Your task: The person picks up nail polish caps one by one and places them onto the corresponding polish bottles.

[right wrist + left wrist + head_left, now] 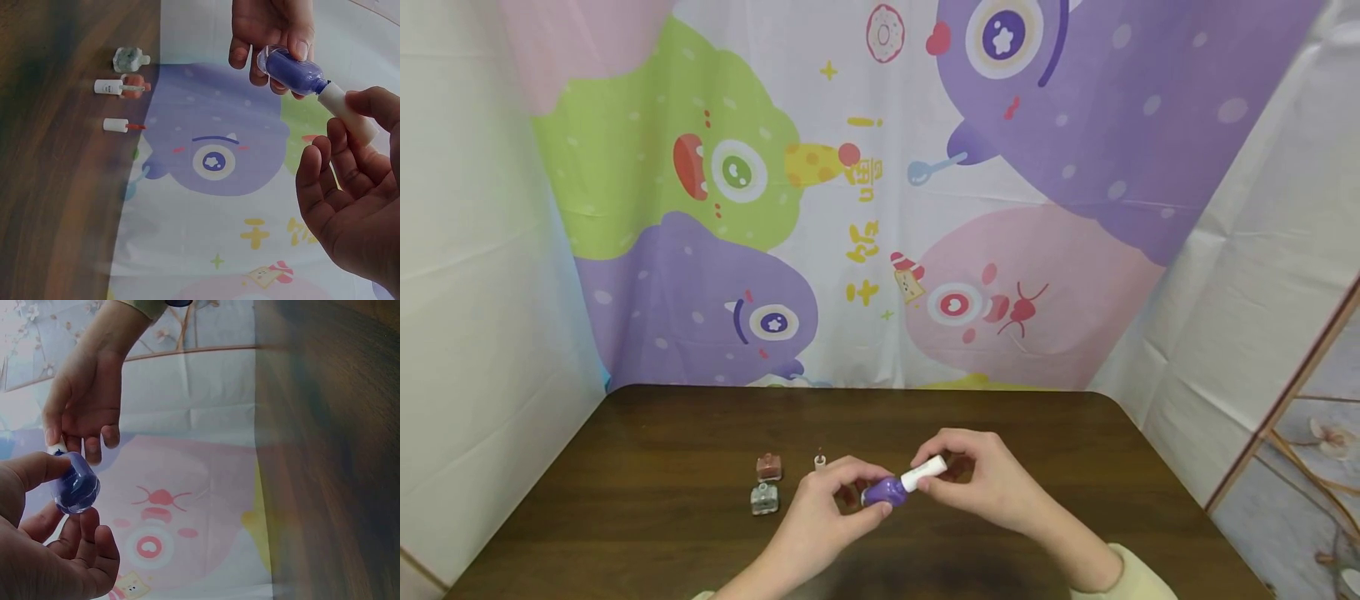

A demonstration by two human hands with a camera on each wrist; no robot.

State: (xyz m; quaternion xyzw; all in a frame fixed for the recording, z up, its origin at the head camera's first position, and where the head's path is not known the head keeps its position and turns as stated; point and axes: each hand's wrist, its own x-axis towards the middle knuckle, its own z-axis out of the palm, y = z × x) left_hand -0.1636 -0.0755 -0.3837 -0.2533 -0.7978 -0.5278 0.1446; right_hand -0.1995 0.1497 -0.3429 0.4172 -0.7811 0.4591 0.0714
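Note:
In the head view my left hand (817,518) holds a small nail polish bottle (884,492) of purple polish above the table, between thumb and fingers. The bottle is tilted, its neck toward the right. My right hand (992,483) pinches the white cap (924,473) at that neck. Seen from the right wrist, a short purple neck shows between the bottle (290,70) and the cap (347,114); whether the cap is still threaded on, I cannot tell. The left wrist view shows the clear glass base of the bottle (76,485) toward the camera.
Left of my hands, an uncapped reddish polish bottle (769,467) and an uncapped silvery one (764,499) stand on the dark wooden table (647,500). Two white brush caps, one with a silvery brush (109,87) and one with a red brush (116,125), are near them. A cartoon-printed curtain (850,350) hangs behind.

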